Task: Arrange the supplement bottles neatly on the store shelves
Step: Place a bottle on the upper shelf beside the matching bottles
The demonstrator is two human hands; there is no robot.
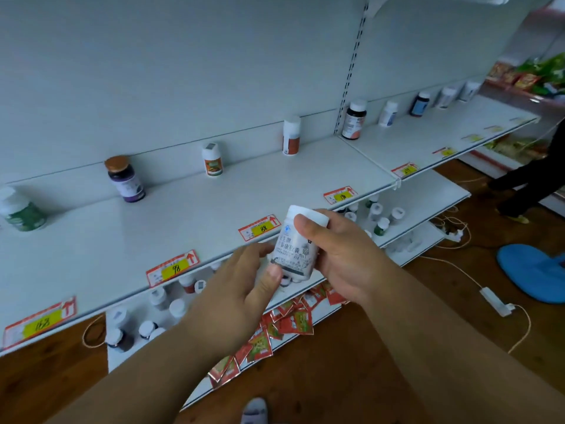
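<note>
both hands grip white bottle between them

This is a shop. Long white shelves run along the wall, with bottles standing in a row on them. Red and yellow price tags with numbers stick to the front edge. Bright snack packs sit on another rack far right.

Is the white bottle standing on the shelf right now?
No, both hands hold the white bottle in the air in front of the shelf.
</note>
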